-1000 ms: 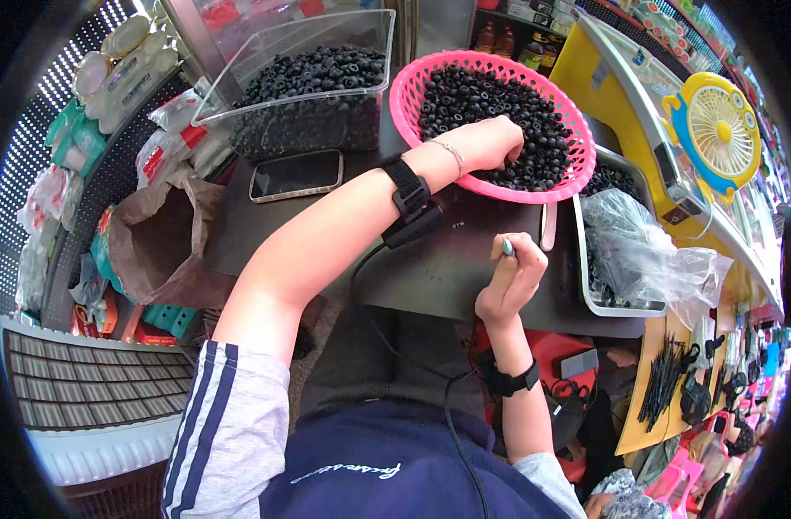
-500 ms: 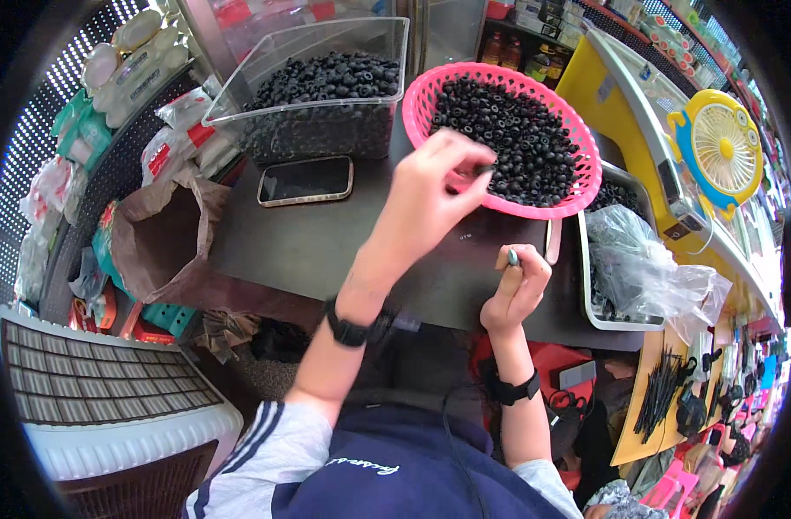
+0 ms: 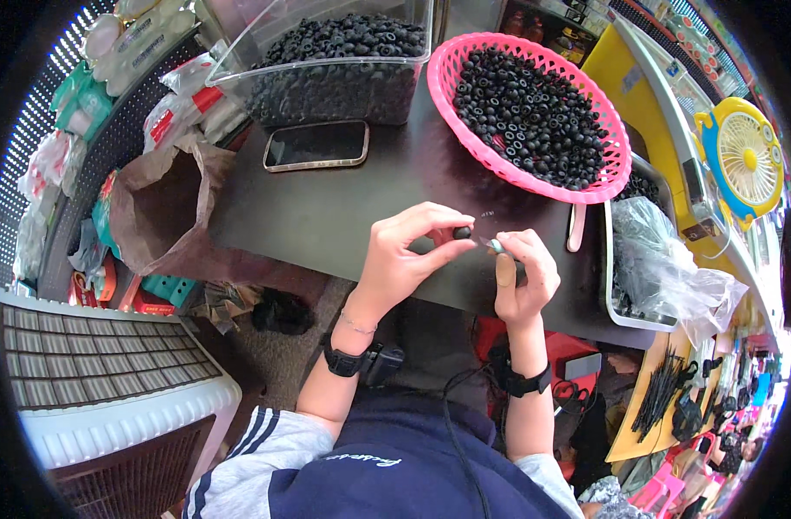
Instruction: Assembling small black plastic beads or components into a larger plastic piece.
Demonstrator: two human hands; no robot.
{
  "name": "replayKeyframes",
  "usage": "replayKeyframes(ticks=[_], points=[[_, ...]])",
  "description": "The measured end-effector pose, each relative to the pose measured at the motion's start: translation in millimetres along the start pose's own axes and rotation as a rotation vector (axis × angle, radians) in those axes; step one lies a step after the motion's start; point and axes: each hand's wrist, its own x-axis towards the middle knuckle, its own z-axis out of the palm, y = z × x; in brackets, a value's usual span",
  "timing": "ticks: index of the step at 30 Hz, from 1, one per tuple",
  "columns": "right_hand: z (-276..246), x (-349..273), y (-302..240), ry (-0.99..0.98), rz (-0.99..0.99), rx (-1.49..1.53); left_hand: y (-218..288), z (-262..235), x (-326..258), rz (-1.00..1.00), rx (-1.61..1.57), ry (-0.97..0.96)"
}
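Observation:
Between the thumb and forefinger of my left hand [image 3: 406, 253] is a small round black part [image 3: 462, 233], pinched over the near edge of the dark table [image 3: 309, 225]. Close on its right, my right hand [image 3: 528, 275] grips a small knife [image 3: 497, 246] with a teal handle; its thin tip points toward the black part. A tan covering wraps my right thumb. Beyond both hands, a pink basket [image 3: 624, 164] holds many similar black parts, several with ring-shaped openings. A clear plastic bin [image 3: 330, 62] full of black parts stands at the back left.
A phone [image 3: 317, 145] lies before the clear bin. At right are a metal tray [image 3: 642, 322] with a clear plastic bag [image 3: 650, 251], a pale flat strip [image 3: 576, 227] and a yellow-and-blue fan [image 3: 743, 160]. An open brown bag [image 3: 131, 216] stands left of the table.
My left hand has come back from the basket toward my right hand, now pinching a black part. My right hand has turned, bringing the knife tip into view.

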Motion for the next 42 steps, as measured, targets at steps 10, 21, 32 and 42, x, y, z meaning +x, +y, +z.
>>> replayKeyframes(ticks=[10, 21, 32, 42], points=[[3.2, 5.6, -1.9, -0.067, -0.139, -0.070, 4.7, 2.7, -0.8, -0.014, -0.110, -0.007], [3.3, 9.3, -5.2, -0.062, -0.142, -0.090, -1.3, -0.8, -2.7, -0.056, -0.178, -0.061], [4.5, 7.0, -4.0, -0.056, -0.132, -0.065, -5.8, 7.5, -3.2, -0.004, -0.223, 0.051], [4.0, 6.2, -2.6, -0.046, -0.162, -0.099, -1.0, 8.9, -4.4, 0.003, -0.178, 0.051]])
